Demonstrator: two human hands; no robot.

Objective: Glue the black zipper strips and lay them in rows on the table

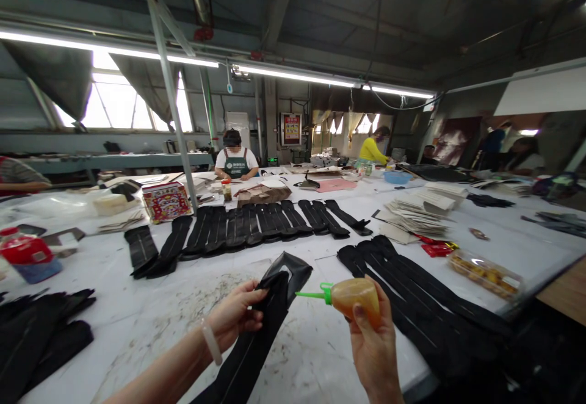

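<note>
Pinched in my left hand (238,313) is a long black fabric strip (256,352), its far end folded open to show a shiny dark lining. My right hand (376,343) grips a squeeze bottle (356,299) of amber liquid, probably glue, with a green nozzle. The nozzle tip points left, close to the open end of the strip; whether it touches cannot be made out. Beyond my hands a row of similar black strips (249,226) lies side by side. More long black strips (412,288) lie to the right of the bottle.
At the left stand a red and blue jug (30,256) and a patterned box (165,201); black pieces (43,337) are heaped nearer. To the right are card stacks (419,212), red-handled scissors (434,246) and a clear food tray (485,274). Co-workers sit across the table (151,312).
</note>
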